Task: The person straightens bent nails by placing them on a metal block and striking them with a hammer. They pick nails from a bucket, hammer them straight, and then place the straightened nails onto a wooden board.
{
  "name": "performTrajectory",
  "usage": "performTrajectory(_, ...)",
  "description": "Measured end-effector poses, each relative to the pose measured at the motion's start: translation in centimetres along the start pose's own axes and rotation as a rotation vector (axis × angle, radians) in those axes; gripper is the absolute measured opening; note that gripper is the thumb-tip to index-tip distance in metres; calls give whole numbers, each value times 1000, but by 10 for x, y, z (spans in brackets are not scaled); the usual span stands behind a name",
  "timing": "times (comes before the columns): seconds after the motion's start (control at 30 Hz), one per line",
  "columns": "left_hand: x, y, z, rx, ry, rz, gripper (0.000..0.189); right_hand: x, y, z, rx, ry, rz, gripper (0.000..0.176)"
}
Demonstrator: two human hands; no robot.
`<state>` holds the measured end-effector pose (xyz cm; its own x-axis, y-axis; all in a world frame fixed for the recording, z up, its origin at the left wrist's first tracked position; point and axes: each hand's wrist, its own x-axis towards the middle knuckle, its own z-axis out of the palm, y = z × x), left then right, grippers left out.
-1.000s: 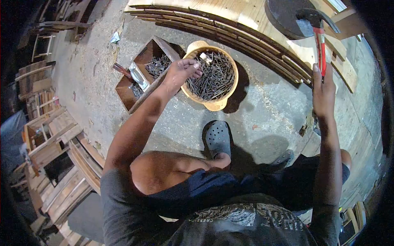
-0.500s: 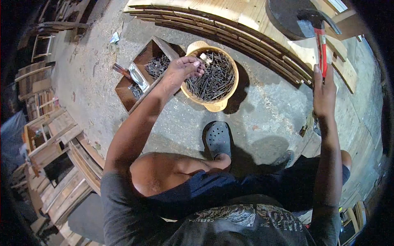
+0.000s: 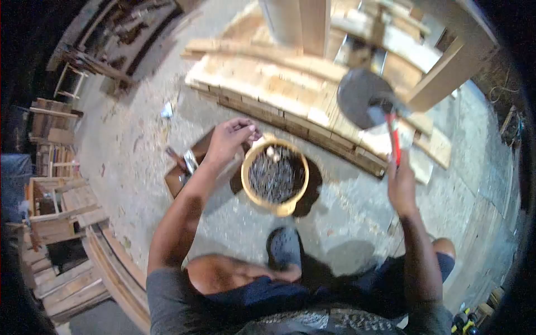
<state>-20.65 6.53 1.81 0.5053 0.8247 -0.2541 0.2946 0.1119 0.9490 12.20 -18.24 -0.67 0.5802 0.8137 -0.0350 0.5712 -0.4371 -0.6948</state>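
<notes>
Nearest the body, below both hands, dark blue shorts (image 3: 357, 285) cover the bent legs, and a grey clog (image 3: 285, 247) rests on the grey floor (image 3: 335, 215), between the two forearms. The right hand (image 3: 402, 190) is closed round the red handle of a hammer (image 3: 395, 139), whose blurred head lies beyond the fingers, away from the body. Well apart from that hand, on its left, a yellow basin (image 3: 285, 210) stands on the floor, holding a heap of dark nails (image 3: 276, 178); a small pale piece (image 3: 272, 154) lies on top of them. The left hand (image 3: 228, 139) is just beside the basin's far left edge, its fingers curled and the thumb drawn in; whether it pinches anything cannot be told. Left of its wrist, partly hidden by the forearm, sits a wooden box (image 3: 175, 181) with a shiny piece (image 3: 190, 161) at it. Beyond both hands, pale boards (image 3: 268, 75) lie stacked, with a dark round disc (image 3: 357, 95) on them past the right hand. Farther between the hands rises a wooden post (image 3: 315, 25).
</notes>
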Motion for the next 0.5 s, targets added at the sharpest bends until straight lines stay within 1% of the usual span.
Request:
performTrajectory(0.03, 6, 24, -4, -45, 30, 98, 28, 0, 2, 0, 11, 22, -48, 20)
performTrajectory(0.1, 10, 80, -6, -58, 70, 210, 34, -2, -3, -3, 25, 42, -65, 19)
performTrajectory(0.13, 11, 108, -8, -40, 66, 227, 39, -2, -6, -4, 17, 53, -75, 19)
performTrajectory(0.17, 18, 127, -10, -68, 43, 284, 44, -3, -9, -6, 8, 61, -82, 19)
performTrajectory(0.23, 19, 176, 4, 11, 88, 445, 42, -5, -15, -12, -1, 50, -88, 19)
performTrajectory(0.3, 21, 218, 21, 22, 118, 586, 33, -4, -11, -11, -5, 43, -81, 21)
performTrajectory(0.37, 29, 254, 40, 88, 184, 800, 26, -2, -5, -9, 8, 51, -102, 22)
performTrajectory(0.4, 27, 273, 53, 161, 242, 925, 16, -2, -3, -8, 16, 38, -120, 24)
performTrajectory(0.43, 33, 284, 63, 168, 244, 939, 16, -2, -3, -9, 24, 48, -129, 24)
performTrajectory(0.5, 52, 307, 76, 318, 460, 1208, 11, -2, -4, -11, -2, 19, -107, 25)
